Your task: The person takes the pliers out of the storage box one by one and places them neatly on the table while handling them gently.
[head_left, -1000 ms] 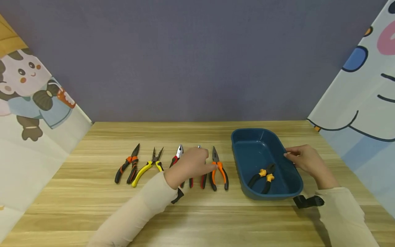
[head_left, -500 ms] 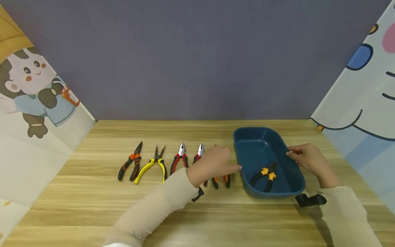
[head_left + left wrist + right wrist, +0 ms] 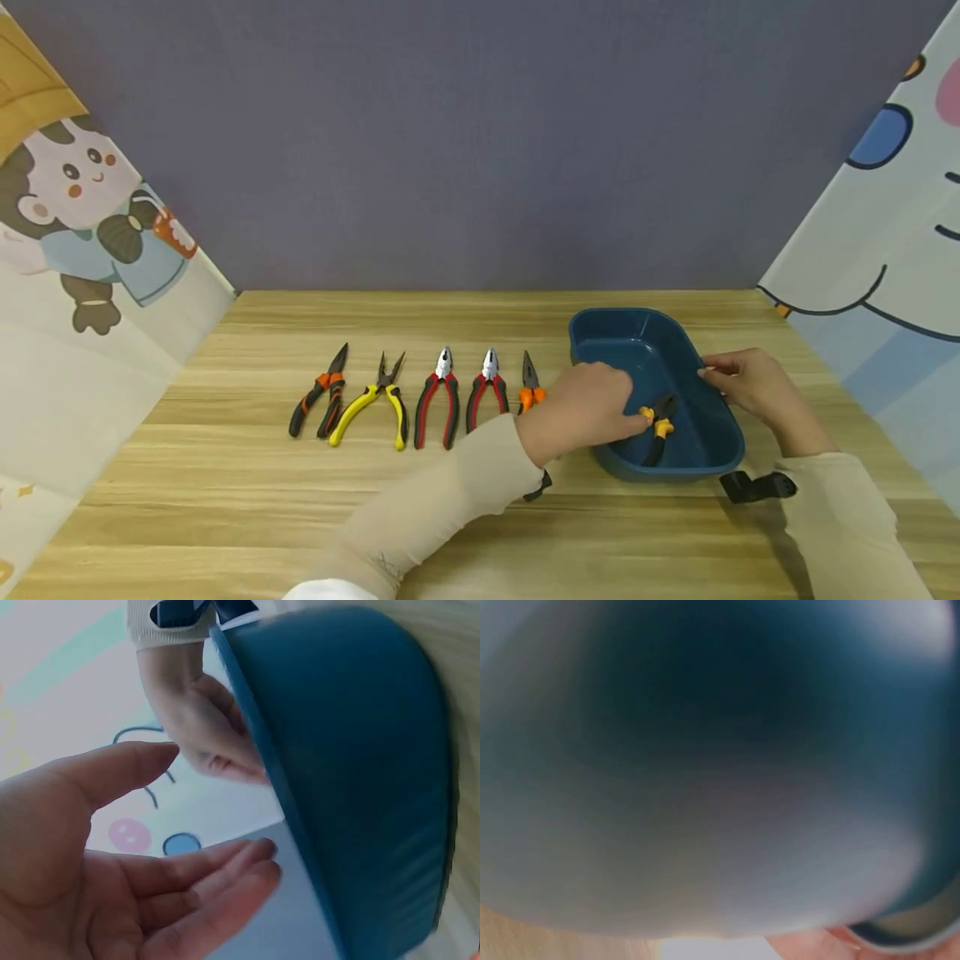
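My left hand [image 3: 588,410] is over the near-left side of the blue plastic bin [image 3: 637,327]. In the left wrist view, the left hand [image 3: 142,862] holds nothing, its thumb and fingers spread apart beside the bin wall [image 3: 352,780]. Inside the bin lie black pliers with yellow-orange collars [image 3: 662,427], partly covered by that hand. My right hand [image 3: 753,387] pinches the bin's right rim between thumb and fingers. Blurred blue plastic fills most of the right wrist view.
Left of the bin, several pliers lie in a row: black-and-orange pliers [image 3: 333,400], yellow long-nose pliers [image 3: 362,403], two red-and-black pliers [image 3: 426,408] [image 3: 480,392], and orange-handled long-nose pliers [image 3: 529,382], partly hidden by the left arm. A grey wall panel [image 3: 480,150] stands behind the wooden table [image 3: 225,500].
My left hand has moved right from above the row of pliers to over the bin, uncovering the red-and-black pliers. My right hand has stayed on the rim.
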Motion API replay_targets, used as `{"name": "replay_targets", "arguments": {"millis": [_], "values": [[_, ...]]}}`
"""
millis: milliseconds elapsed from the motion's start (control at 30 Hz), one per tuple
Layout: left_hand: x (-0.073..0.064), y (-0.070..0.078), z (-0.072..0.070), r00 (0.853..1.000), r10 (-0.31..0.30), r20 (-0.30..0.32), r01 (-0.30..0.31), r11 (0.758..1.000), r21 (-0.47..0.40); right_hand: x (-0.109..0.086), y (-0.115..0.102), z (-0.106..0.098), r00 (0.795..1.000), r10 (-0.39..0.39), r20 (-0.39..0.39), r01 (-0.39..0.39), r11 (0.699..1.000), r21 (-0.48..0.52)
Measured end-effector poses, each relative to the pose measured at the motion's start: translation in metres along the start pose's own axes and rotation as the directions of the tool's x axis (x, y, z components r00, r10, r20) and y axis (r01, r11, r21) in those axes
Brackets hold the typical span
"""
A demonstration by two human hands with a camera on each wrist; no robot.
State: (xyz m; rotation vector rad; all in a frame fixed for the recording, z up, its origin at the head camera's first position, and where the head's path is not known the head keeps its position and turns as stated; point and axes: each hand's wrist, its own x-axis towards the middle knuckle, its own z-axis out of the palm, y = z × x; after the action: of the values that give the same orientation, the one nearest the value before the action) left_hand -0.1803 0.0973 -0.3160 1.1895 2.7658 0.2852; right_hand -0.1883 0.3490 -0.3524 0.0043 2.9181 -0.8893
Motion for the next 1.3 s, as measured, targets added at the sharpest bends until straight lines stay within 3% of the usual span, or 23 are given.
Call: {"name": "replay_targets", "arguments": {"millis": [133,300,600,833,1133,1300], "values": [[0.009,0.008,0.006,0.999,0.038,-0.027,-0.037,0.999,0.017,0.0,0.0,-0.001,1.0,0.003,-0.003,-0.003,1.0,0.002],[0.019,0.017,0.016,0.999,0.039,-0.032,-0.038,0.998,0.049,0.0,0.0,0.0,1.0,-0.005,-0.008,0.005,1.0,0.008],[0.034,0.032,0.03,0.997,-0.057,0.048,0.053,0.996,0.068,0.001,0.001,0.001,1.0,-0.01,-0.011,0.01,1.0,0.015],[0.043,0.039,0.047,0.978,-0.174,0.116,0.161,0.98,0.117,0.0,0.0,0.001,1.0,-0.007,-0.005,0.007,1.0,0.017],[0.051,0.04,0.062,0.954,-0.245,0.172,0.226,0.966,0.124,-0.001,-0.003,0.001,1.0,-0.006,-0.011,0.006,1.0,0.024],[0.054,0.042,0.065,0.951,-0.259,0.171,0.232,0.959,0.162,-0.002,-0.002,0.001,1.0,-0.009,-0.015,0.009,1.0,0.013]]}}
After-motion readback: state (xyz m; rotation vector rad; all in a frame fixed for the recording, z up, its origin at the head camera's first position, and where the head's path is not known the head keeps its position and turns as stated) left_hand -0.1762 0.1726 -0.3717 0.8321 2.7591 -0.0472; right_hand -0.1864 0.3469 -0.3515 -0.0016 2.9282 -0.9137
